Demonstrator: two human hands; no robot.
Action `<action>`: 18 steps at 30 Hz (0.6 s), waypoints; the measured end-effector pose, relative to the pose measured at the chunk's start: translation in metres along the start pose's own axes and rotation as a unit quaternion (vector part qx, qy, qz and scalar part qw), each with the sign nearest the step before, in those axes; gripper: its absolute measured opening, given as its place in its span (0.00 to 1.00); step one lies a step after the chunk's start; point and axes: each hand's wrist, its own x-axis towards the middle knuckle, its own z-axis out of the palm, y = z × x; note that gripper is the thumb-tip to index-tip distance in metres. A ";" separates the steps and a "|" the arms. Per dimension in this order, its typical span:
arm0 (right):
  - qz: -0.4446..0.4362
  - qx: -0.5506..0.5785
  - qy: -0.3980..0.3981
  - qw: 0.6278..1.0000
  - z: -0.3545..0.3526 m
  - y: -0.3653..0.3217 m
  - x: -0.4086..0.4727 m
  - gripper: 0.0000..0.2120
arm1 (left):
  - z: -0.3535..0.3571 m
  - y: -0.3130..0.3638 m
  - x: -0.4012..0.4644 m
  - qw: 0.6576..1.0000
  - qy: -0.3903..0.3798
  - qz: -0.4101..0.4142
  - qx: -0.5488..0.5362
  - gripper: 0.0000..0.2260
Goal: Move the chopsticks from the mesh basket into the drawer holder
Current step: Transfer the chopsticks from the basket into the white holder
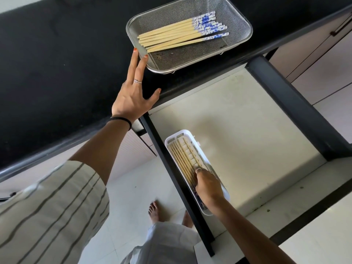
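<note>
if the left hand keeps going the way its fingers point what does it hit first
Most likely the rim of the mesh basket: the left hand has fingertips already at its near-left corner. The chopsticks lie just beyond, inside. Whether the fingers touch the rim yet is unclear.

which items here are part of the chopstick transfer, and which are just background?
Job:
- chopsticks still in the mesh basket
- white holder in the open drawer, some chopsticks already inside
- right hand in the holder
- left hand at the basket's edge

Background:
- black countertop
- cabinet doors
- tiled floor
</note>
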 end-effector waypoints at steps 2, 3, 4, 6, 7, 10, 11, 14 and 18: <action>0.000 0.004 0.004 1.000 -0.001 0.001 0.000 0.16 | 0.000 0.000 0.000 1.000 -0.001 0.000 -0.001 0.38; -0.005 0.005 0.007 1.000 -0.001 0.001 -0.001 0.17 | 0.000 -0.001 0.000 1.000 -0.001 0.001 -0.001 0.38; -0.015 0.007 0.011 1.000 -0.001 0.001 -0.002 0.19 | 0.001 -0.001 0.000 1.000 0.000 0.002 -0.001 0.38; -0.043 0.001 0.014 0.999 -0.002 0.002 -0.004 0.23 | 0.001 -0.002 0.000 1.000 -0.001 0.003 0.000 0.38; -0.054 -0.005 0.012 0.998 -0.003 0.002 -0.005 0.25 | 0.001 -0.002 0.000 1.000 -0.002 0.003 0.001 0.38; -0.063 -0.015 0.003 0.998 -0.006 0.001 -0.006 0.28 | 0.001 -0.002 0.000 1.000 -0.002 0.003 0.000 0.38; -0.061 -0.016 0.000 0.998 -0.007 0.000 -0.006 0.28 | 0.001 -0.002 0.000 1.000 -0.002 0.005 -0.001 0.38; -0.062 0.000 0.002 0.998 -0.010 -0.003 -0.005 0.28 | 0.001 -0.001 0.000 1.000 -0.003 0.004 0.000 0.38; -0.081 0.031 0.013 0.996 -0.012 -0.003 -0.005 0.25 | 0.000 0.000 0.000 1.000 -0.001 0.001 -0.005 0.38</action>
